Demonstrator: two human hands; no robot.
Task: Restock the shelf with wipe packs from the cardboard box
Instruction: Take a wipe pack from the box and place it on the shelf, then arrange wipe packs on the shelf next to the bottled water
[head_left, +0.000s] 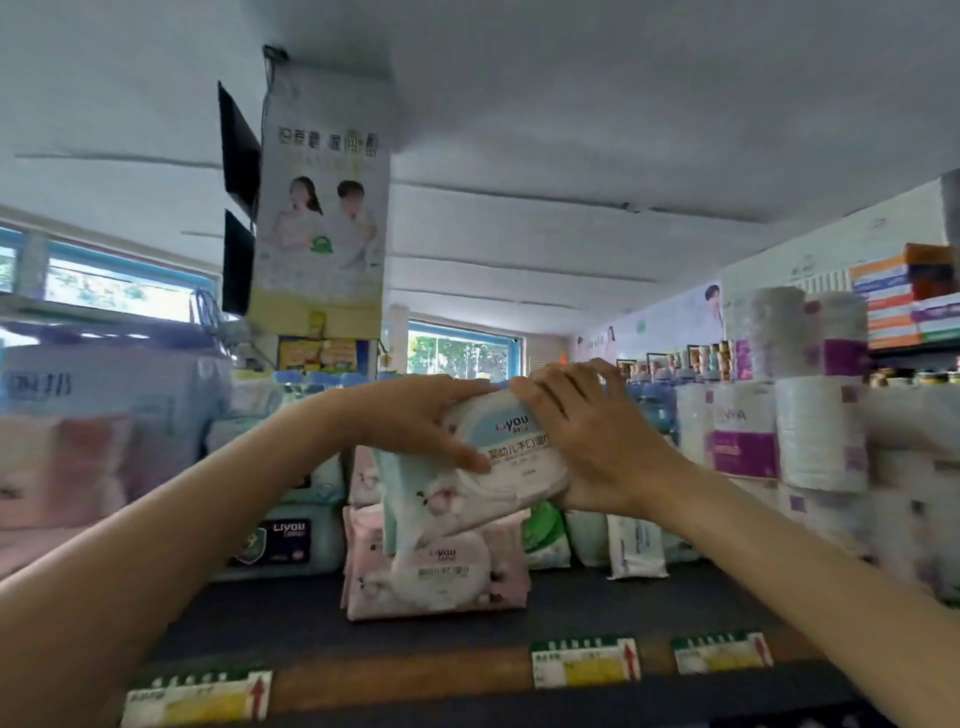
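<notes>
Gripped at both ends by left hand (415, 415) and right hand (587, 441): pale blue-and-white soft plastic wipe pack (498, 467), long axis tilted, directly above pink wipe-pack stack (441, 571) on dark shelf (649, 608).

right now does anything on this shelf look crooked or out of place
Only the wipe pack held in both hands, left hand and right hand: it sits tilted above the pink pack stack, not yet laid flat. Nothing looks spilled or damaged.
</notes>
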